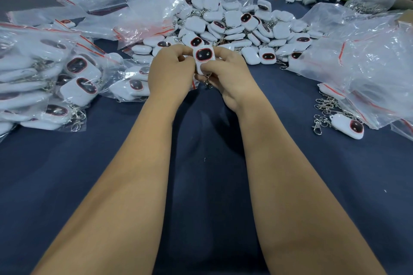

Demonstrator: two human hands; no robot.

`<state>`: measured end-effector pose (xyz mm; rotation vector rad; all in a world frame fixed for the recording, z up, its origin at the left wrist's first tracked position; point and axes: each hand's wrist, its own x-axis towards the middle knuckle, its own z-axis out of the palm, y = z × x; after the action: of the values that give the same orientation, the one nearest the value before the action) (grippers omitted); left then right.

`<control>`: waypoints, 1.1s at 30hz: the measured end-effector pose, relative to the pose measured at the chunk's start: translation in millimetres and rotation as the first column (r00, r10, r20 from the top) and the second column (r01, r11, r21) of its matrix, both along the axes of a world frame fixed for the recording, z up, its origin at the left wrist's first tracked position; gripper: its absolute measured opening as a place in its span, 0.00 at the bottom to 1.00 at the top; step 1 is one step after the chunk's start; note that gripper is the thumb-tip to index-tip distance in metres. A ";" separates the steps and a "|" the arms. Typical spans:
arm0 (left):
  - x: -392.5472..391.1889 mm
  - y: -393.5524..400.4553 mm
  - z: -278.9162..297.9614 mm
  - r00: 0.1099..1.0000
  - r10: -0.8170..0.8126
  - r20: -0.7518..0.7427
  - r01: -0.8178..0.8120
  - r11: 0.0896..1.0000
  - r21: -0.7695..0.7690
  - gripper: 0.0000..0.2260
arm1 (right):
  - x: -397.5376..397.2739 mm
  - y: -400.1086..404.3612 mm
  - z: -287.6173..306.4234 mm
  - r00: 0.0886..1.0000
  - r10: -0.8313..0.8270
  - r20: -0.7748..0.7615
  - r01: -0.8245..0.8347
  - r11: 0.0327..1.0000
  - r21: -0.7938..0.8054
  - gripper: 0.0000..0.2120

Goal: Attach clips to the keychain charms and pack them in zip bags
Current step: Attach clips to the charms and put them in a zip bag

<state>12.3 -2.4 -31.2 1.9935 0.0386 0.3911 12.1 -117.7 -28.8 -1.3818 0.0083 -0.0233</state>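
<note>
Two hands met over the middle of the bench, and one white charm [203, 57] was held upright between them, its dark red-rimmed face turned toward the camera. The left hand [169, 71] was curled against the charm's left edge, thumb and fingertips pinching it near the top; the right hand [225, 73] was closed round its lower right side, fingers folded in below it. A metal clip [208, 82] hung just beneath the charm, at the base of the right hand's fingers; whether it was already hooked on could not be told, since the joint was hidden by the fingers. The step in hand was judged to be the fitting of that clip, or the checking of it. Just beyond the hands, toward the far edge, a large heap of loose charms [234, 27] was piled, many with chains showing, so much work was judged to remain. Along the left edge, filled zip bags [44, 78] were stacked, a fair share of the packing thus being done. Toward the right edge lay a bundle of empty zip bags [368, 69], and near it a small cluster of spare clips [324, 109] touching a single unbagged charm [347, 126].
</note>
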 end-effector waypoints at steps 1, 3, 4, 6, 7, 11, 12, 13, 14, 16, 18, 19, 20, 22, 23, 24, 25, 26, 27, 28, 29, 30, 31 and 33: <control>0.1 -0.3 -0.1 1.000 -0.001 -0.003 0.001 1.000 0.004 0.13 | 0.2 -0.4 -0.4 1.000 0.018 -0.001 -0.018 1.000 -0.006 0.17; 0.0 -0.4 -0.2 1.000 -0.012 -0.005 0.012 1.000 0.001 0.11 | 0.3 -0.9 -1.9 0.999 0.033 -0.001 -0.033 0.999 -0.008 0.14; -0.4 -0.5 -0.3 1.000 -0.021 -0.005 0.021 1.000 -0.001 0.10 | 0.6 -1.0 -2.8 1.000 0.029 -0.001 -0.029 0.999 -0.014 0.13; -1.7 -0.9 -0.3 0.999 -0.037 -0.008 0.037 0.999 0.005 0.10 | 1.5 -1.2 -4.3 1.000 0.020 0.000 -0.020 0.999 -0.051 0.14; -2.0 -1.1 -0.4 0.999 -0.042 -0.009 0.042 0.999 0.007 0.11 | 2.0 -1.3 -5.0 1.000 0.022 0.002 -0.022 0.997 -0.069 0.14; -0.1 0.1 -0.4 0.999 -0.041 -0.020 0.041 0.999 0.003 0.10 | 3.1 -0.8 -6.7 0.999 0.040 0.017 -0.038 0.996 -0.079 0.13; 0.1 0.0 -0.6 0.999 -0.042 -0.022 0.042 0.999 0.002 0.10 | 3.0 -0.8 -6.8 0.999 0.042 0.021 -0.040 0.996 -0.074 0.13; 0.1 -0.2 -0.8 0.999 -0.045 -0.022 0.045 0.999 -0.002 0.10 | 3.0 -0.8 -6.8 0.999 0.043 0.024 -0.042 0.997 -0.072 0.13; -0.1 -0.4 -1.2 0.999 -0.049 -0.019 0.049 0.999 -0.006 0.11 | 2.9 -0.9 -6.8 0.999 0.044 0.025 -0.042 0.996 -0.075 0.13; 0.1 -0.5 -1.6 0.999 -0.050 -0.019 0.050 0.999 -0.003 0.13 | 2.5 -0.5 -6.8 0.999 0.041 0.020 -0.039 0.995 -0.095 0.14; 0.2 -0.3 -1.3 0.999 -0.041 -0.027 0.041 0.999 0.014 0.12 | 1.9 0.1 -5.8 0.999 0.035 0.006 -0.035 0.993 -0.116 0.14; 0.2 -0.3 -1.0 0.999 -0.037 -0.027 0.037 0.999 0.018 0.11 | 1.7 0.2 -4.8 0.999 0.036 -0.004 -0.036 0.992 -0.118 0.14; 0.2 -0.1 -0.6 0.999 -0.036 -0.023 0.037 0.999 0.021 0.10 | 1.5 0.3 -3.5 0.999 0.043 -0.012 -0.044 0.993 -0.106 0.13; -0.3 -0.2 -0.3 0.999 -0.041 -0.016 0.042 0.999 0.035 0.09 | 0.7 0.4 -0.8 0.998 0.064 -0.030 -0.065 0.997 -0.041 0.11; -0.4 -0.4 -0.2 0.999 -0.042 -0.013 0.042 0.998 0.045 0.09 | 0.2 0.3 0.3 0.997 0.066 -0.037 -0.066 0.998 -0.013 0.10; -0.6 -0.5 -0.3 0.999 -0.041 -0.011 0.042 0.998 0.054 0.09 | 0.0 0.3 0.9 0.997 0.062 -0.040 -0.062 0.998 -0.003 0.10; -0.4 -0.6 -0.3 0.999 -0.041 -0.011 0.041 0.997 0.060 0.09 | -0.1 0.3 0.8 0.998 0.055 -0.039 -0.055 0.998 -0.011 0.11; -0.2 -0.8 -0.3 0.999 -0.040 -0.012 0.041 0.997 0.066 0.09 | -0.2 0.5 0.8 0.998 0.048 -0.035 -0.049 0.998 -0.027 0.11; 0.1 -0.9 -0.3 0.999 -0.039 -0.012 0.040 0.997 0.071 0.08 | -0.6 0.7 0.6 0.999 0.043 -0.029 -0.044 0.998 -0.043 0.11; 0.3 -0.7 -0.2 0.999 -0.039 -0.013 0.040 0.997 0.073 0.08 | -0.8 1.0 0.3 0.999 0.039 -0.023 -0.040 0.998 -0.055 0.11; 0.5 -0.6 -0.2 0.999 -0.042 -0.014 0.043 0.996 0.072 0.08 | -0.8 0.9 0.1 0.999 0.034 -0.020 -0.035 0.997 -0.064 0.11; 0.6 -0.4 0.0 0.999 -0.046 -0.017 0.047 0.997 0.069 0.08 | -0.7 0.8 -0.3 0.999 0.029 -0.018 -0.030 0.997 -0.072 0.12; 0.6 -0.1 0.2 0.999 -0.050 -0.018 0.051 0.996 0.067 0.08 | -0.8 0.6 -0.3 1.000 0.025 -0.016 -0.026 0.996 -0.082 0.12; 0.2 0.4 0.7 0.998 -0.056 -0.017 0.057 0.996 0.066 0.08 | -0.5 0.9 -0.8 1.000 0.016 -0.011 -0.017 0.994 -0.106 0.13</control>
<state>12.5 -2.0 -30.5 2.0581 -0.0208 0.3448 11.6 -116.8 -29.6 -1.4883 0.0040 -0.0034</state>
